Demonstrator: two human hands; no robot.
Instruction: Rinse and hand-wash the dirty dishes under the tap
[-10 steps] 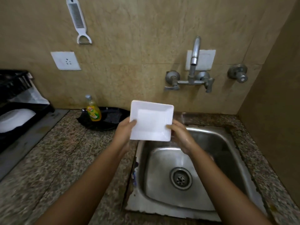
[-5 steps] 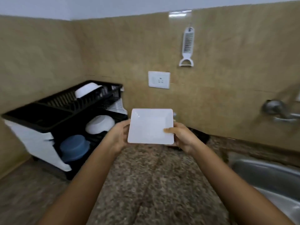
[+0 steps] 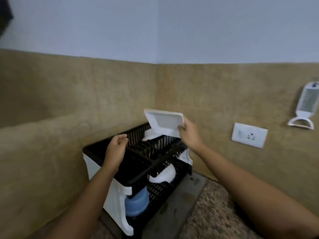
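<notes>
My right hand (image 3: 189, 133) pinches the right edge of a white square plate (image 3: 163, 122), held tilted above the back of the black two-tier dish rack (image 3: 138, 163). My left hand (image 3: 116, 146) hovers over the rack's top tier with loosely curled fingers and holds nothing. A white dish (image 3: 150, 134) sits on the top tier just under the plate. On the lower tier lie a white bowl (image 3: 164, 175) and a blue bowl (image 3: 137, 201). The sink and tap are out of view.
The rack stands in the corner on a speckled granite counter (image 3: 212, 219), close to the tiled walls. A white wall socket (image 3: 249, 135) and a hanging white grater-peeler (image 3: 304, 107) are on the right wall.
The view swung left from the sink to the rack. My left hand let go of the plate; my right hand alone carried it up over the rack's top tier.
</notes>
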